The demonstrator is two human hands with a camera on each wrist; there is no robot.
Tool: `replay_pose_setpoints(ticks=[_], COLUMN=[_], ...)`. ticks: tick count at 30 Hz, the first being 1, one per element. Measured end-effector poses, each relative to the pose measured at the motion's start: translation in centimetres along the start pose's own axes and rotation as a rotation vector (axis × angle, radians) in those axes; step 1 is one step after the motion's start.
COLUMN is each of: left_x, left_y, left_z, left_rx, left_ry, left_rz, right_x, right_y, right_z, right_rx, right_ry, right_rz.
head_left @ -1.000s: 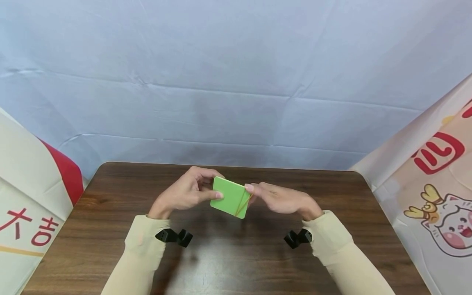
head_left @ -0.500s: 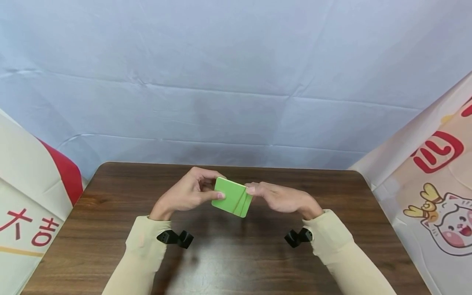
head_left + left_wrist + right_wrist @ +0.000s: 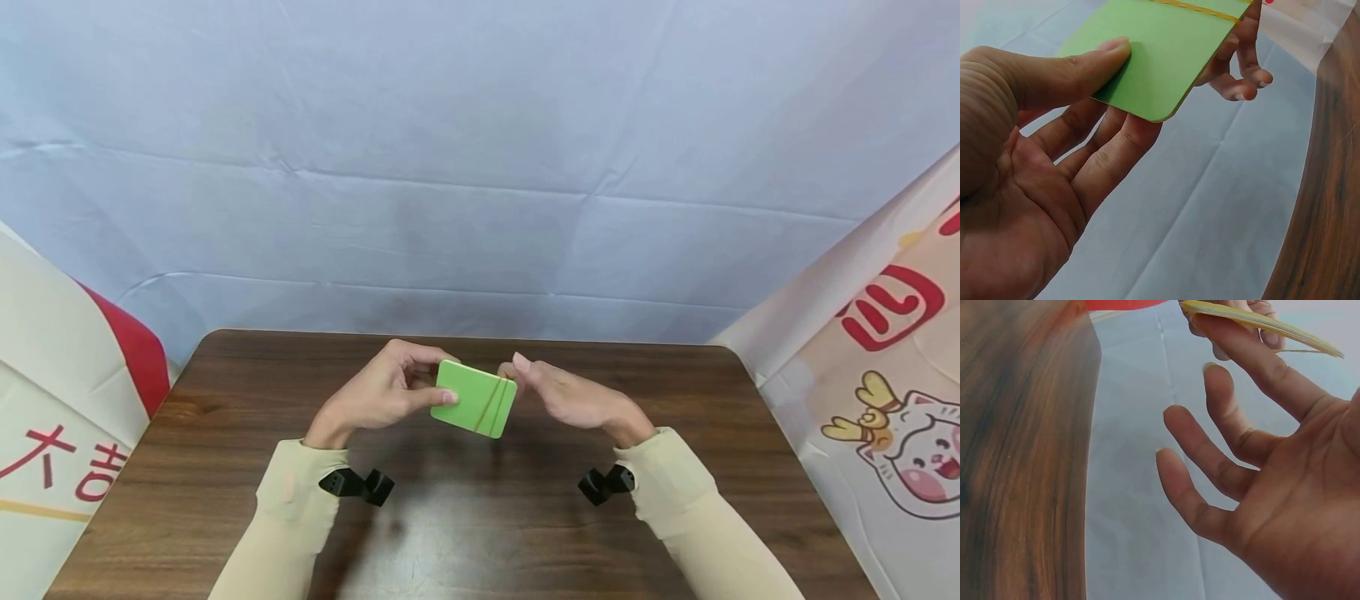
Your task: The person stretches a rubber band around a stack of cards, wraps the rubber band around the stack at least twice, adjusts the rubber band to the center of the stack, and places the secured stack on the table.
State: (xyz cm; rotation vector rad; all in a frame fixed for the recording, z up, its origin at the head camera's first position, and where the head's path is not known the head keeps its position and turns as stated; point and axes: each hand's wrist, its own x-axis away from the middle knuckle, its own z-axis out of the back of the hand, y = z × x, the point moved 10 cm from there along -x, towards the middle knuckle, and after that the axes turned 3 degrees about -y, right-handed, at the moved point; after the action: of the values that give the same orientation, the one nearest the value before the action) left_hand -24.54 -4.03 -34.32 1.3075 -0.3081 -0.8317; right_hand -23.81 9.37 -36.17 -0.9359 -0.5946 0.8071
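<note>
A thin stack of green cards (image 3: pixel 467 392) with rounded corners is held up over the table, tilted down to the right. My left hand (image 3: pixel 382 390) pinches its left end, thumb on the green face and fingers behind. An orange-yellow rubber band (image 3: pixel 490 403) runs round the right end in two slanting strands; the left wrist view shows one twisted strand crossing the face. My right hand (image 3: pixel 576 400) is at that end with its thumb lifted off the stack. In the right wrist view its index finger (image 3: pixel 1254 353) reaches under the layered edge, and the other fingers are loosely bent.
The dark wooden table (image 3: pixel 465 533) lies below both hands. A pale blue cloth (image 3: pixel 480 167) hangs behind it, with printed white banners (image 3: pixel 885 467) at both sides. Black wrist cameras (image 3: pixel 367 483) stick out from the cuffs.
The right thumb has lifted off the green face, and the band's strands now lie along the right end. The stack has shifted slightly right; the left hand keeps its pinch.
</note>
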Motion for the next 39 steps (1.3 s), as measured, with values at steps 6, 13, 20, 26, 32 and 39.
replay_pose_setpoints(ticks=[6, 13, 20, 26, 32, 39], left_x=[0.0, 0.0, -0.1, 0.0, -0.1, -0.2], left_y=[-0.1, -0.3, -0.3, -0.2, -0.2, -0.5], left_z=[0.1, 0.3, 1.0, 1.1, 0.9, 0.6], left_rx=[-0.003, -0.008, -0.038, -0.07, -0.137, -0.139], left_ry=[0.023, 0.058, 0.154, 0.225, 0.273, 0.294], left_rz=[0.015, 0.017, 0.004, 0.015, 0.022, 0.04], right_x=[-0.1, 0.1, 1.1, 2.0, 2.6, 2.8], right_y=[0.0, -0.1, 0.5, 0.7, 0.2, -0.3], right_z=[-0.1, 1.0, 2.7, 3.7, 4.1, 4.4], right_rx=[-0.025, -0.04, -0.065, -0.109, -0.107, -0.072], right_ry=[0.005, 0.119, 0.351, 0.509, 0.587, 0.66], right_rz=[0.034, 0.11, 0.025, 0.008, 0.059, 0.104])
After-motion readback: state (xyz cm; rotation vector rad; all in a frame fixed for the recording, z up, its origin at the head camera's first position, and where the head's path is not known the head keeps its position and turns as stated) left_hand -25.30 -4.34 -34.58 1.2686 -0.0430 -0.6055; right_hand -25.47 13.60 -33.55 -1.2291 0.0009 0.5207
